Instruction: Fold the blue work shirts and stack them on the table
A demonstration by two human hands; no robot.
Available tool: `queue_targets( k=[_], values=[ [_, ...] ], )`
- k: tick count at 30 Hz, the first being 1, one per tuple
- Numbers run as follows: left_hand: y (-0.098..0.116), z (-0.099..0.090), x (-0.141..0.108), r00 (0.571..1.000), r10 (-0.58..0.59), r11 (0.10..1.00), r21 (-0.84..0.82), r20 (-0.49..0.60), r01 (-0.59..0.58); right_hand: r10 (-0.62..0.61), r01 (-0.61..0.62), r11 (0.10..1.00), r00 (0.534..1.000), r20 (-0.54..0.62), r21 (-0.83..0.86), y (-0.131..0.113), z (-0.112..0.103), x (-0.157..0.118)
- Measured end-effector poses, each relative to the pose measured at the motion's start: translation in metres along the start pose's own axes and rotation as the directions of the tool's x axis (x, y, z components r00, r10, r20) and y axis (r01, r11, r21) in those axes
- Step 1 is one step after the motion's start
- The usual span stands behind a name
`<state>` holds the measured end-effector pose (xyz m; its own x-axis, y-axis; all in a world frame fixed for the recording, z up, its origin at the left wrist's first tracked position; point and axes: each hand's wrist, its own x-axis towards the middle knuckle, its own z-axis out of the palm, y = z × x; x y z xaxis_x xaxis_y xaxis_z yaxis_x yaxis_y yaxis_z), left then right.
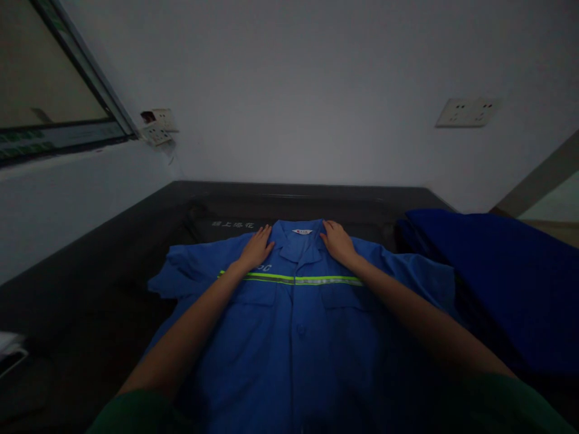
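Note:
A blue short-sleeved work shirt [283, 343] lies spread face up, its collar at the far end and its sleeves out to both sides. A yellow-green and silver reflective stripe crosses the chest, and a white label shows inside the neck. My left hand [257, 248] rests on the shoulder just left of the collar, fingers stretched out and thumb apart. On the other side, my right hand [339, 242] lies on the shoulder beside the collar, its fingers also extended, with the fingertips touching the collar edge. Neither hand visibly grips the cloth.
The shirt lies on a dark surface [90, 277] with a raised rim against the wall. Folded dark blue material [511, 271] sits at the right. Wall sockets [468, 113] are at the right; a loose socket [157, 134] hangs at the left near a window [49, 78]. A white object [11, 349] is at the left edge.

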<state>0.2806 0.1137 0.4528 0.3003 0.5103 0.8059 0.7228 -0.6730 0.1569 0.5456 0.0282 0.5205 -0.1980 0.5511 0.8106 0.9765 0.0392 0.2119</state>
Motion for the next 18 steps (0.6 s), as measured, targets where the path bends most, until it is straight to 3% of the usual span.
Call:
queue_targets(
  k=[5,14,18],
  values=[
    [0.013,-0.004,-0.003,0.998,-0.049,0.996,0.073,0.043,0.046,0.063,-0.060,0.998,0.990,0.128,-0.026,-0.006,0.015,-0.015],
    [0.024,-0.005,0.008,0.972,-0.201,0.973,0.142,0.122,0.183,0.198,-0.194,0.980,0.969,0.146,-0.040,-0.020,0.013,-0.008],
    [0.025,-0.007,0.008,0.963,-0.235,0.963,0.164,0.135,0.212,0.168,-0.172,0.985,0.979,0.118,0.023,-0.014,0.006,-0.008]
  ],
)
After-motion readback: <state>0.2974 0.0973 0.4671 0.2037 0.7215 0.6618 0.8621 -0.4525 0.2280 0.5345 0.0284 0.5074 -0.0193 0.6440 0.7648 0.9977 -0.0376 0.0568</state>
